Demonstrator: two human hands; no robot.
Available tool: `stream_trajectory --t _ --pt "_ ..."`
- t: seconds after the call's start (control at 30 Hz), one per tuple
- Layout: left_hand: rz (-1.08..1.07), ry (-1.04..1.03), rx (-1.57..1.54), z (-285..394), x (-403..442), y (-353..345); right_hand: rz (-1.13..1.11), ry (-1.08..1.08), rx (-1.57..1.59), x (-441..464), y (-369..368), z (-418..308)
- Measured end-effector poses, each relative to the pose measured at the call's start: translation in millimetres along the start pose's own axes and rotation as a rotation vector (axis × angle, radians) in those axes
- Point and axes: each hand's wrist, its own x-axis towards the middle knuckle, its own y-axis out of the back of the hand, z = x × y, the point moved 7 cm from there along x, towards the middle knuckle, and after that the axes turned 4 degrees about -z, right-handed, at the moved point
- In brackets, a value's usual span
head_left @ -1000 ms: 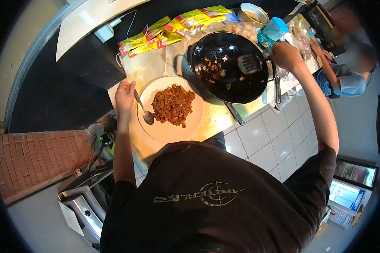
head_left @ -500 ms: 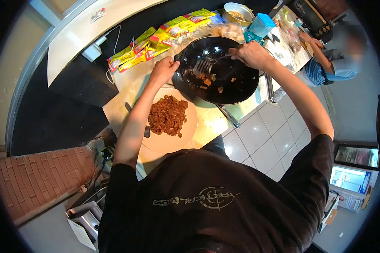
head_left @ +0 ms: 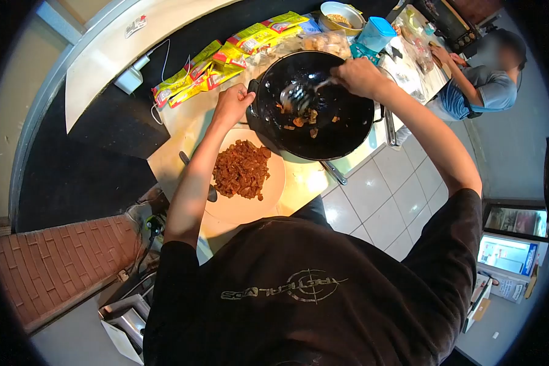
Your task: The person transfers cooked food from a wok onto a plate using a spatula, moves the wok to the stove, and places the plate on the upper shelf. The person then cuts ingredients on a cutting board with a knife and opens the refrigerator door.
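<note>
My left hand [head_left: 233, 105] grips the side handle of a black wok [head_left: 348, 131], which is tilted over the table. My right hand [head_left: 358, 78] is closed around the handle of a metal slotted spatula [head_left: 296, 97], whose head is smeared by motion inside the wok. Several small food scraps [head_left: 311, 116] lie on the wok's inner surface near the spatula. Below the wok sits a pale round plate [head_left: 277, 186] with a heap of brown chopped food [head_left: 243, 169]. A dark-handled utensil [head_left: 212, 193] shows partly at the plate's left, crossed by my left forearm.
Yellow packets [head_left: 250, 40], a bowl [head_left: 340, 17] and a blue-lidded container [head_left: 378, 32] line the table's back. A knife [head_left: 335, 174] lies at the near edge, another long-handled tool [head_left: 390, 128] at the right. Another person [head_left: 485, 85] works at the far right.
The spatula's head has shifted slightly and is now blurred. Scraps in the wok have gathered more toward its middle. The wok's near rim sits a little lower; both hands keep their holds.
</note>
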Motion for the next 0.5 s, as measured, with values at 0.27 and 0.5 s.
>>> stream_trajectory --t 0.27,0.5 --pt "0.007 -0.007 -0.025 1.8 -0.8 -1.5 0.208 0.095 -0.071 13.5 19.8 -2.2" --pt "0.051 -0.03 -0.03 -2.4 -5.6 -0.7 0.072 0.29 0.032 -11.9 22.3 -26.5"
